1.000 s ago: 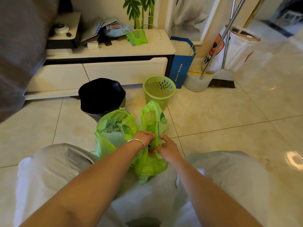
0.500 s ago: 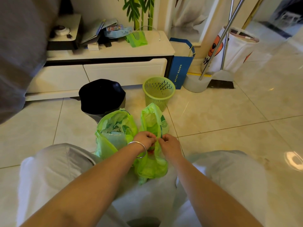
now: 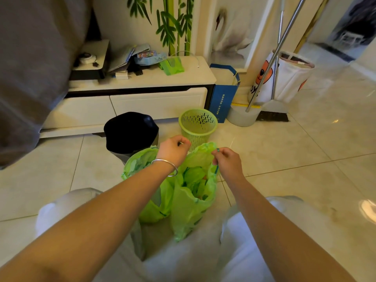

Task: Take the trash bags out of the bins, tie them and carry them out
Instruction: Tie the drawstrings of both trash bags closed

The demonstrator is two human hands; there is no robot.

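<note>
— At mid-frame, what did the hands do?
— The right hand (image 3: 227, 163) pinched the nearer trash bag's (image 3: 193, 198) rim; the left hand (image 3: 174, 150) was curled above it, its grip on something I couldn't tell.
— Further up?
— A second bag (image 3: 142, 161), a black bin (image 3: 130, 131), a green basket (image 3: 198, 124).

Two green trash bags (image 3: 189, 202) stand side by side on floor, just in front of green basket bin (image 3: 197, 125); right bag's mouth open, black-lidded bin (image 3: 130, 132) left of basket.
</note>
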